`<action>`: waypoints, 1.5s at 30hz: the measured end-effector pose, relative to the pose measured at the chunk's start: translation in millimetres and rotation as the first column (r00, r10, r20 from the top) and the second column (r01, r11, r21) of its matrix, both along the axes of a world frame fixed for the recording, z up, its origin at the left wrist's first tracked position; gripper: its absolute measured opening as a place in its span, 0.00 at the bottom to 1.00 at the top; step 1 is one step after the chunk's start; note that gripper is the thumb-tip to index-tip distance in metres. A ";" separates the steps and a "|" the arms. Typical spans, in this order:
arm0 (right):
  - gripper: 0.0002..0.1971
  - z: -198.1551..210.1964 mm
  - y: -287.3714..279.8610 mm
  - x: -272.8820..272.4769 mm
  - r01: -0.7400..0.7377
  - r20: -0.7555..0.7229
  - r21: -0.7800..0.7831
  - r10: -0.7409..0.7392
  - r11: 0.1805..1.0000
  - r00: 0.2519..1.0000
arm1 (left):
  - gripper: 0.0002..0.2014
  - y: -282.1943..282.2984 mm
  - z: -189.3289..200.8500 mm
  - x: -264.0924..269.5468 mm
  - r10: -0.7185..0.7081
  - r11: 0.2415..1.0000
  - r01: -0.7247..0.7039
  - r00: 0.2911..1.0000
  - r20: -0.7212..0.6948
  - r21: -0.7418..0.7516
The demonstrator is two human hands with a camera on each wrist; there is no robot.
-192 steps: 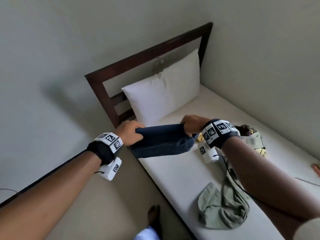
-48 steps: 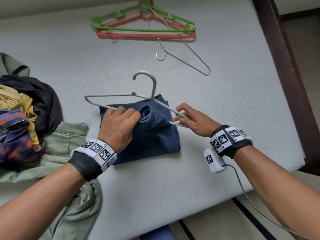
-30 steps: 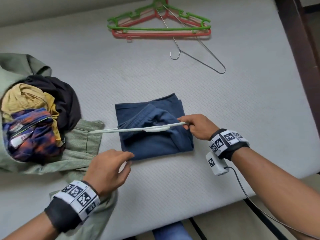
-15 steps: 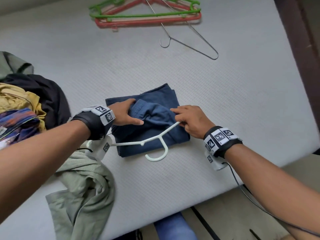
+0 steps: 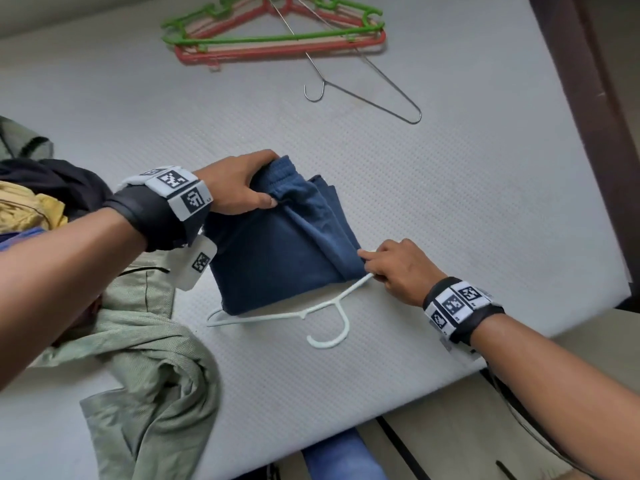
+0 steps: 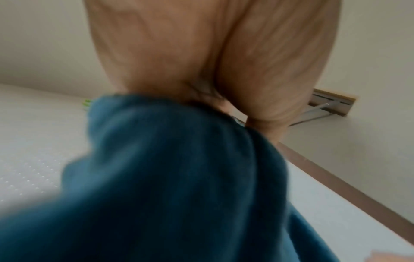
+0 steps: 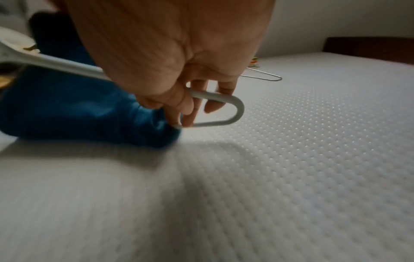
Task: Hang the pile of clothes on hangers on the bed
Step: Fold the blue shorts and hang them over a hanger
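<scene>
A folded navy blue garment (image 5: 277, 258) lies on the white mattress (image 5: 450, 202), draped over the bar of a white plastic hanger (image 5: 311, 311) whose hook points toward the near edge. My left hand (image 5: 239, 185) grips the garment's elastic waistband at its far end; in the left wrist view the blue garment (image 6: 168, 177) fills the frame under my palm. My right hand (image 5: 391, 265) pinches the white hanger's (image 7: 224, 109) right end beside the blue garment's (image 7: 78, 109) corner.
A pile of clothes (image 5: 38, 202) sits at the left, with a green garment (image 5: 149, 368) spread toward the near edge. Green and red hangers (image 5: 273, 39) and a wire hanger (image 5: 367, 98) lie farther back. A dark wooden bed frame (image 5: 595, 116) runs along the right.
My left hand has slid up to the garment's far waistband end. The hanger has moved toward the near edge, with more of the garment lying over its bar. My right hand stays on the hanger's end.
</scene>
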State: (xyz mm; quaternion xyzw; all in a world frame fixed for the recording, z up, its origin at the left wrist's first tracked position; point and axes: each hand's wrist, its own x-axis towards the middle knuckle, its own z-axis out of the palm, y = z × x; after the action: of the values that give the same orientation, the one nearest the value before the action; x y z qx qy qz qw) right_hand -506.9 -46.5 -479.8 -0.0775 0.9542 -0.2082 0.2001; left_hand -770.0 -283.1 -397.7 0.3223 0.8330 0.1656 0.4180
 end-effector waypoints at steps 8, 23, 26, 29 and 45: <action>0.11 -3.5 -12.8 15.3 0.099 -0.204 -0.097 -0.117 0.990 0.972 | 0.38 2.0 -22.9 14.1 -0.069 0.997 0.053 0.936 -0.346 -0.053; 0.15 12.2 -11.1 9.1 0.333 0.315 -0.236 -0.253 0.913 0.915 | 0.30 -102.5 -87.7 158.2 -0.175 0.974 0.102 0.905 -0.387 -0.203; 0.08 1.4 -25.4 0.8 0.451 0.188 -0.258 -0.414 0.854 0.891 | 0.28 -99.0 -91.0 167.6 -0.162 0.975 0.086 0.905 -0.394 -0.204; 0.03 -9.5 -35.8 -2.5 0.533 0.112 -0.278 -0.524 0.799 0.844 | 0.24 -103.5 -93.1 173.5 -0.085 0.986 0.018 0.910 -0.406 -0.168; 0.11 0.6 -26.4 36.8 0.336 -0.065 -0.109 -0.344 0.935 0.937 | 0.24 -124.0 -78.8 216.0 -0.116 0.993 0.079 0.837 -0.535 -0.093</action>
State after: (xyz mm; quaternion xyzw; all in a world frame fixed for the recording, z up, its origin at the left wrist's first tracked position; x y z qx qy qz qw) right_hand -470.1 -72.9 -479.3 0.0707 0.9496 -0.2821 0.1173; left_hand -554.1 -407.1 -476.4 0.3837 0.9045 0.0188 0.1853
